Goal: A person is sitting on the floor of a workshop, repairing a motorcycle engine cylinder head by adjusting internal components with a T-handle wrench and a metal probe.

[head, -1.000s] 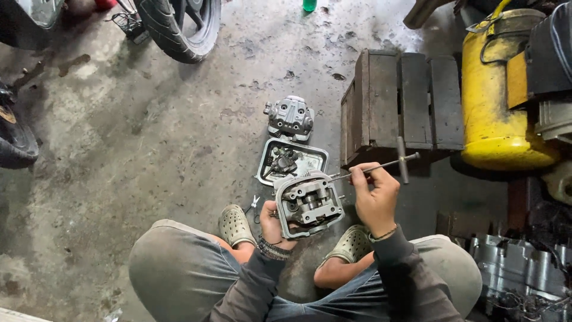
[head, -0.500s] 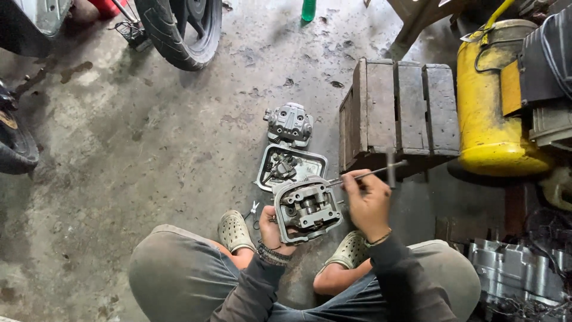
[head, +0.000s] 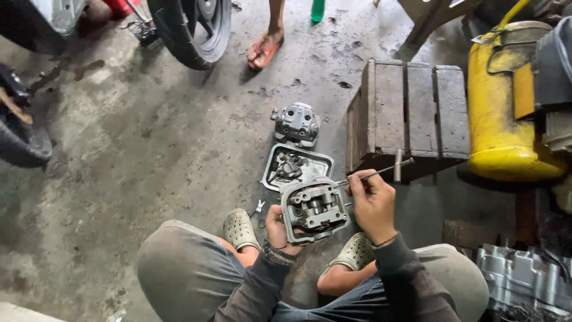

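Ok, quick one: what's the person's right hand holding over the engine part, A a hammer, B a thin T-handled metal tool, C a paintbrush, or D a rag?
B: the right hand grips a thin T-handled metal tool whose tip meets the grey engine part, which the left hand steadies from the side.

Motorcycle repair workshop, stained concrete floor [head: 149, 149], motorcycle tyre [head: 190, 30], engine parts [head: 296, 124]
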